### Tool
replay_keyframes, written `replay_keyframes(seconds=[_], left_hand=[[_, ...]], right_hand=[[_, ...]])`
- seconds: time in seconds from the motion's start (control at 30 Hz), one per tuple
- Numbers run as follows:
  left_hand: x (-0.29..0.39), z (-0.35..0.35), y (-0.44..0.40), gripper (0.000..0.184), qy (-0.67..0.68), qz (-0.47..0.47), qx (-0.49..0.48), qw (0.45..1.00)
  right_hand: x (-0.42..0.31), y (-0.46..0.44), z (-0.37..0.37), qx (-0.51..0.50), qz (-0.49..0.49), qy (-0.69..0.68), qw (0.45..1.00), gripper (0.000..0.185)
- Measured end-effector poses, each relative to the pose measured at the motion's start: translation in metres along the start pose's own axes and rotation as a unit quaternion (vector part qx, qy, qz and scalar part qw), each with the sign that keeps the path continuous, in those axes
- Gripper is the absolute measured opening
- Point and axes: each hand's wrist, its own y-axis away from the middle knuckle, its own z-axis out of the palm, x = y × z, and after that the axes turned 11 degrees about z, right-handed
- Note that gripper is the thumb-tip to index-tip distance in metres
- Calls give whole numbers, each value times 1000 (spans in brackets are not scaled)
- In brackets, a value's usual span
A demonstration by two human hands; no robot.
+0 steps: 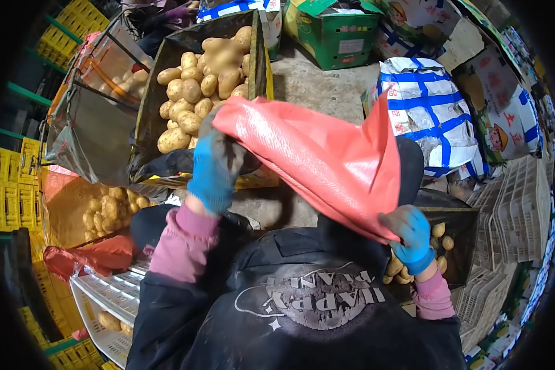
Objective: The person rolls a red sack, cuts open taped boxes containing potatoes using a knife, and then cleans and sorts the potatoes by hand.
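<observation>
A red plastic bag (pixel 327 157) stretches between my two gloved hands, above my lap. My left hand (pixel 214 163), in a blue and grey glove, is closed on its upper left edge. Lower down on the right, my right hand (pixel 410 235) pinches the opposite corner. Just beyond my left hand stands a dark-lined box (pixel 143 126) heaped with potatoes (pixel 191 91). Another box (pixel 462 225), partly behind my right hand, has several potatoes (pixel 439 230) in it. Whether anything is inside the bag cannot be seen.
Mesh sacks of potatoes (pixel 108 213) stand at left, near a white crate (pixel 114 290). Yellow crates (pixel 9 185) line the far left. A green carton (pixel 333 37) and a blue-taped carton (pixel 428 111) stand ahead and right. White crates (pixel 518 209) are stacked at right.
</observation>
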Motion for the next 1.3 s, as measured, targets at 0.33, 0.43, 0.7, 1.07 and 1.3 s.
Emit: replay_keyframes(seconds=[0.33,0.43,0.7,1.07,1.3], left_hand=[[98,-59,2,24,-120,45,-172,977],[129,-178,-5,37,-315,168,-106,928],[268,-423,106,51,-678,125,-95,718],[79,-491,194,39,-380,-316,-103,863],[-104,-597,288,33,-628,-487,-226,563]], right_hand=[[51,-100,29,-97,78,-873,472,48],[-56,-152,47,-157,37,-769,619,42],[-170,-227,92,-320,-42,-611,723,61],[-43,-225,103,-221,203,-541,786,54],[-6,-162,26,14,255,-478,840,54]])
